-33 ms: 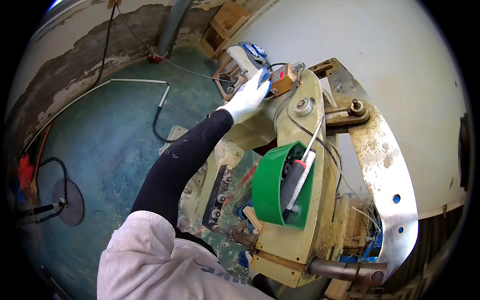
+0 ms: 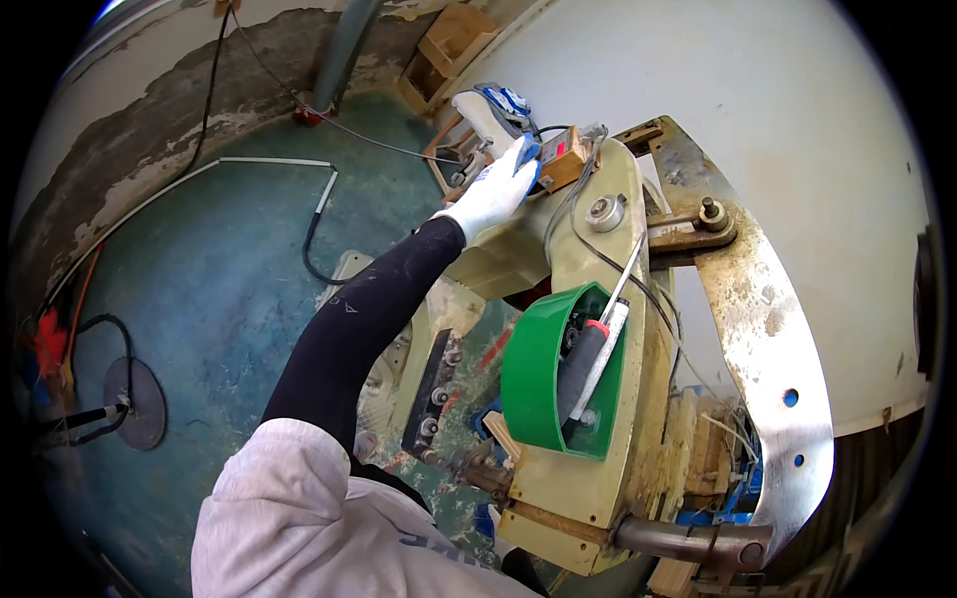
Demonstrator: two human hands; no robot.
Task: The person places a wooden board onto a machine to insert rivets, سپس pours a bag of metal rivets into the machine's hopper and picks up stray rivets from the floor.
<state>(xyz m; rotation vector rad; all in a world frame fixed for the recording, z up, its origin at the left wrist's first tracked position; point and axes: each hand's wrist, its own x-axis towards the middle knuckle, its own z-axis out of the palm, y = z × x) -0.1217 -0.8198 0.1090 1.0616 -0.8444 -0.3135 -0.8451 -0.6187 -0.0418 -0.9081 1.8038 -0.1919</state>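
My left hand (image 2: 492,187), in a white glove with a blue palm, reaches forward to the near-left side of a small brown box (image 2: 565,159) with red marks. Its fingers are stretched out and apart at the box's side; whether they press on it is hidden. The box sits at the far end of a cream-painted machine (image 2: 598,239). Low in the view, what seems to be my right hand (image 2: 494,520) shows as a bit of blue-and-white glove with a dark sleeve, largely covered by the machine's near end. I cannot make out its fingers.
A green guard (image 2: 531,374) on the machine holds a black-handled tool (image 2: 583,369) and a white rod. To the right stands a large curved metal plate (image 2: 773,319). Beyond my hand lies another blue-and-white glove (image 2: 505,100). Cables cross the machine; a hose (image 2: 311,244) lies on the green floor.
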